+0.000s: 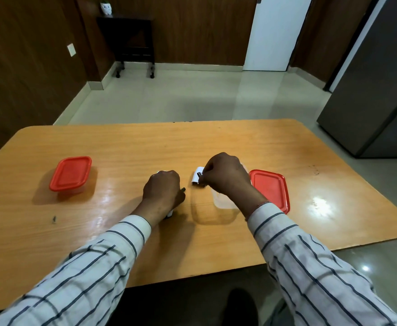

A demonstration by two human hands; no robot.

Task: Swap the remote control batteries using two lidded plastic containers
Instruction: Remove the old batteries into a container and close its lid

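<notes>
Two hands on wooden table (122, 231), left hand (163, 192) closed over white remote (170, 214), right hand (225, 175) pinching dark battery (199, 174) beside white cover (196, 176), open clear container (223, 201) under right wrist.

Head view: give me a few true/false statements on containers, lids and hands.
1. The left container has its red lid on. True.
2. The right container is closed. False: it is open, and its red lid lies on the table beside it.
3. The left hand covers a white object on the table. True.
4. The right hand is empty. False: its fingers pinch a small dark item beside a white piece.
5. Both sleeves are plain. False: striped.
</notes>
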